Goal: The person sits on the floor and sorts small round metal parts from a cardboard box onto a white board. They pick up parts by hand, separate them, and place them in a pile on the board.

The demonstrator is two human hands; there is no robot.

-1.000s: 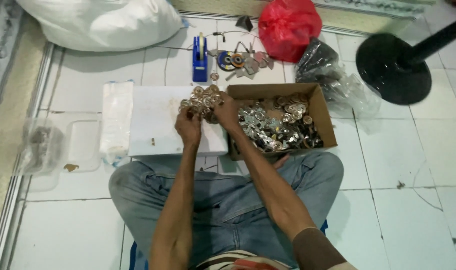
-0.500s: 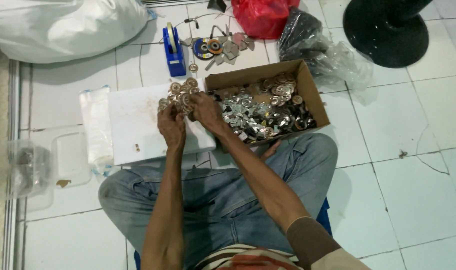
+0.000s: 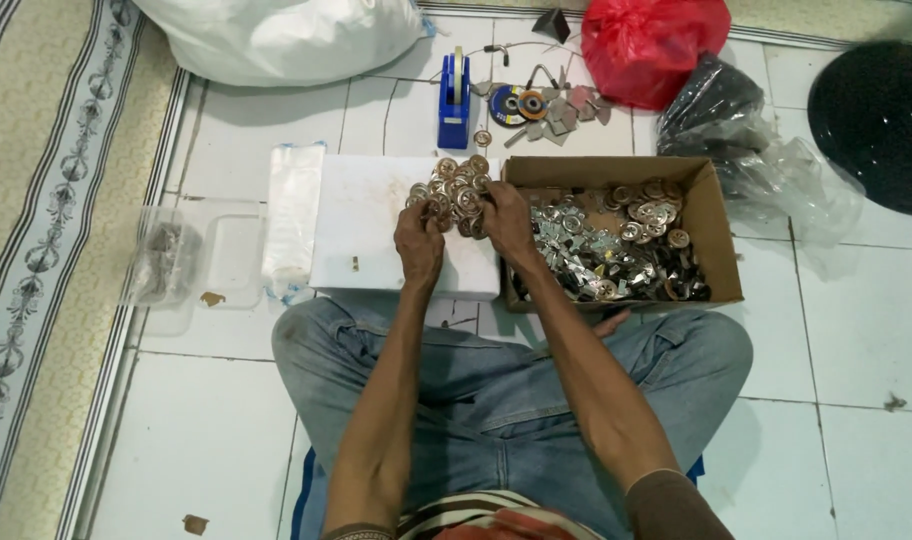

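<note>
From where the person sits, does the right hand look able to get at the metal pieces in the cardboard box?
Probably yes. The right hand is at the pile of round metal pieces, right beside the open cardboard box. The box has no lid, and nothing lies between.

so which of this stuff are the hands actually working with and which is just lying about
In use:
left hand
right hand
pile of round metal discs
white board
cardboard box of metal parts

Lying about:
blue tape dispenser
red plastic bag
white sack
clear plastic container
</note>
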